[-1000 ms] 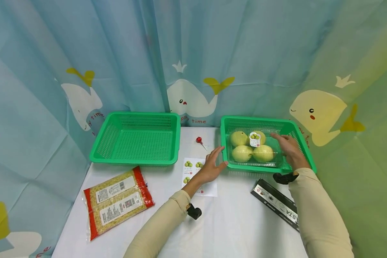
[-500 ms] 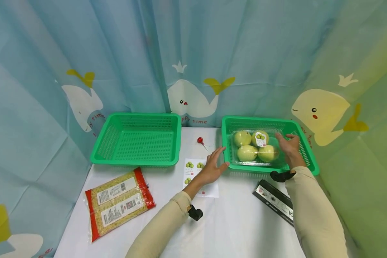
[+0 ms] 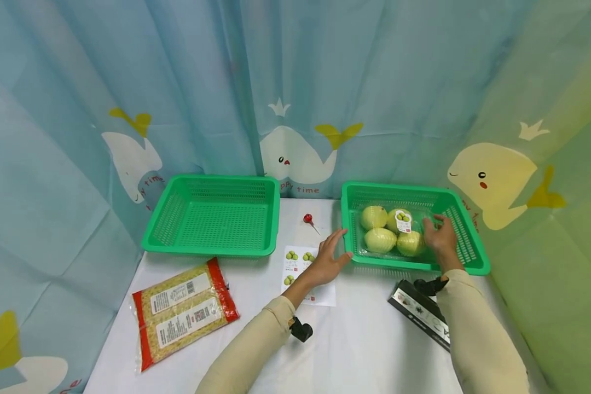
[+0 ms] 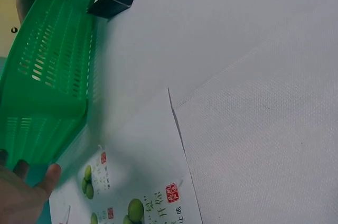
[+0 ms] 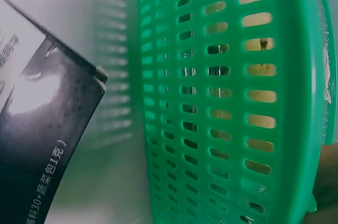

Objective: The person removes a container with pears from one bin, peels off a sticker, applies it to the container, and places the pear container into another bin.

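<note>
A clear plastic box (image 3: 388, 231) of round yellow-green fruits lies inside the right green basket (image 3: 404, 264). A white fruit-picture sticker (image 3: 403, 221) is on its lid. My right hand (image 3: 441, 238) reaches over the basket's front rim, its thumb at the right end of the box and its fingers slightly bent, apart from the thumb. In the right wrist view the basket wall hides most of that hand. My left hand (image 3: 326, 265) stays at the basket's left side, fingers extended and fingertips against the rim. The left wrist view also shows these fingertips (image 4: 52, 173) beside the basket's corner.
A second green basket (image 3: 221, 225) stands at the back left, holding nothing. A bag of yellow pasta (image 3: 184, 312) lies in front of it. Between the baskets are a red lollipop (image 3: 308, 218) and a sticker sheet (image 3: 291, 257). A black pasta box (image 3: 421, 314) lies near my right forearm.
The fruit box has shifted a little to the right within its basket. My right hand has drawn slightly back toward me. My left hand has stayed at the rim.
</note>
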A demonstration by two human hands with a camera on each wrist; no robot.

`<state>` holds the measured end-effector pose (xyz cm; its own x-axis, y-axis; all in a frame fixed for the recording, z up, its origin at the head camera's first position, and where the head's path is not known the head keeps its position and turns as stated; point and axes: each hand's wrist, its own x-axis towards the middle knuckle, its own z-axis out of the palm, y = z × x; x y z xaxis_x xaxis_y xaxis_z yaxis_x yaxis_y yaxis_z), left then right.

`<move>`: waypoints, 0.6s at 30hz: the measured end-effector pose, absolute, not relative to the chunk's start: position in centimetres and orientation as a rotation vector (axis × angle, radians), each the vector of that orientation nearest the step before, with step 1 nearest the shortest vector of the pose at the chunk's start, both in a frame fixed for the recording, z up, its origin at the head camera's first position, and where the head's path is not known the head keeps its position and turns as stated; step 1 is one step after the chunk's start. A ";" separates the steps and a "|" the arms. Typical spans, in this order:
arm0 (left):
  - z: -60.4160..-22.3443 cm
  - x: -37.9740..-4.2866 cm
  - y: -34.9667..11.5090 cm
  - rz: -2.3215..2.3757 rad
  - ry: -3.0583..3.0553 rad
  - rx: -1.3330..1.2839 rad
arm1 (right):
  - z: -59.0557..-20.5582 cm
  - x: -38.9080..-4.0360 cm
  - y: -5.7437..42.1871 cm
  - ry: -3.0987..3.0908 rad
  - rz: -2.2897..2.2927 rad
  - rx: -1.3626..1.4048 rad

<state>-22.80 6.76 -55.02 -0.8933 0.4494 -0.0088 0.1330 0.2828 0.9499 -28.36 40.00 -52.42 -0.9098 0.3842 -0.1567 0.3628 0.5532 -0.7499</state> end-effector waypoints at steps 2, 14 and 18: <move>-55.0 -22.7 6.9 1.644 2.279 0.529 | -52.4 -28.3 40.1 -2.793 1.236 -0.650; -54.8 -22.9 7.5 1.600 2.292 0.579 | -51.5 -27.4 40.4 -2.838 1.100 -0.687; -54.3 -23.2 7.2 1.565 2.349 0.587 | -51.2 -27.5 40.1 -2.828 1.076 -0.667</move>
<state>-23.17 7.21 -54.26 -0.8853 0.4650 0.0087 0.1871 0.3389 0.9220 -27.55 40.05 -51.15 -0.9064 0.4077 -0.1103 0.3779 0.6665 -0.6426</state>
